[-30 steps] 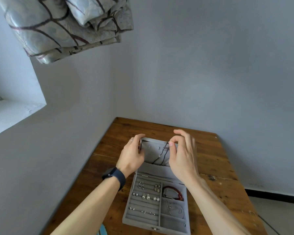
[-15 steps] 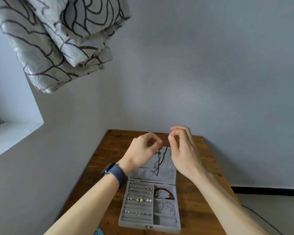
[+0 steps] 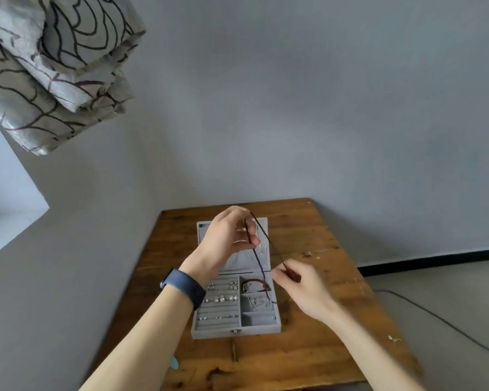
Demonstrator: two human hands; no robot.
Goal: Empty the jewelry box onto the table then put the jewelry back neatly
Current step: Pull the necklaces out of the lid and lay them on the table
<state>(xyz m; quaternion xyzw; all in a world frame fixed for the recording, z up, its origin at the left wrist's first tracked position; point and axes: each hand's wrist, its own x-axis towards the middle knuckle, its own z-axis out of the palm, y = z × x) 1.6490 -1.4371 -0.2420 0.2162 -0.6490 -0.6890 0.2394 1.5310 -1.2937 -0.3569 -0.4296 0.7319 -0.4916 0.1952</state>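
- Step in hand, as I judge it: lifting the cord necklace point(image 3: 268, 241) out of the jewelry box point(image 3: 209, 333) so it can be laid on the table point(image 3: 308, 348).
- Left hand point(image 3: 226, 238): raised over the box's open lid point(image 3: 237, 263), fingers curled, pinching the upper part of the cord.
- Right hand point(image 3: 299, 289): just beside the box's right edge, lower than the left, thumb and fingers pinching the cord's other end. It is motion-blurred, so the exact grip is hard to read.
- Cord: stretched slantwise between the hands above the box. One strand hangs down towards the compartment holding the red bracelet point(image 3: 254, 285); I cannot tell whether it touches.
- Box otherwise mostly full: earrings point(image 3: 222, 299) sit in the left rows, and small pieces in the right-hand compartments.
- To do it well: raise both pinches until the hanging strand is well above the bracelet before carrying it sideways, or it may snag and drag pieces out.
- Hold the hands apart so the strands do not twist together.
- Lay it on bare wood to the right of the box, stretched out straight.
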